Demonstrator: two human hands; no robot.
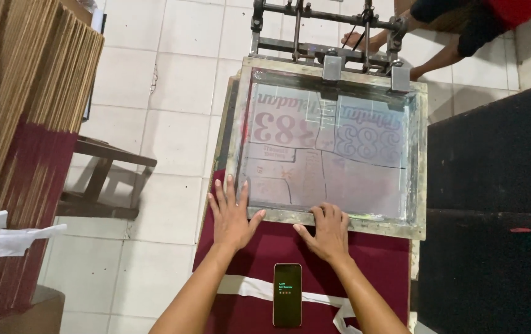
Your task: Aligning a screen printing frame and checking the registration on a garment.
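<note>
A wooden-framed printing screen [420, 154] with a pale mesh and faint reversed lettering lies flat over a dark red sheet [377, 260]. My left hand [233, 213] rests flat, fingers spread, on the near left corner of the frame and the red sheet. My right hand [326, 232] lies on the frame's near rail, fingers bent over its edge. A metal hinge clamp [333, 52] holds the far side of the frame.
A phone [287, 294] with a lit screen lies on the red sheet near a white strip [247, 287]. Stacked cardboard sheets [24, 93] stand at left beside a wooden stool [104, 179]. A black surface [494, 204] fills the right. Another person's legs [463, 37] show at the top.
</note>
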